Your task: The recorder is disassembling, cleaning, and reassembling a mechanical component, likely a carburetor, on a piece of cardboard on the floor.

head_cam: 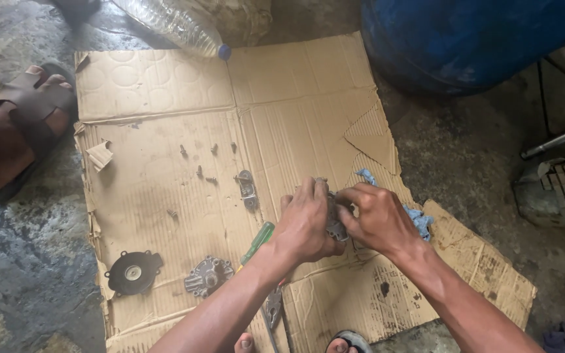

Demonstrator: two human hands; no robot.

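Both grips closed together on a small grey metal part (335, 219): left hand (305, 222) wrapped around it from one side, right hand (377, 216) curled over it from the other, fingers pressed tight. Part held just above a flattened cardboard sheet (165, 91) on the concrete floor (472, 157). Blue rag (420, 221) partly hidden under the right hand. Green-handled screwdriver (258, 242) beside the left wrist, pliers (274, 306) under the left forearm. Small metal bracket (247, 188) and loose screws (199, 171) scattered further out on the cardboard. Round black diaphragm (133, 272) and grey metal cover (208, 276) near the sheet's front edge. Clear plastic bottle (178, 23) with blue cap lying at the far edge, contents not discernible. Blue drum (465, 39) at the far right, inside out of sight. Sandalled foot (24, 124) of another person at the left.
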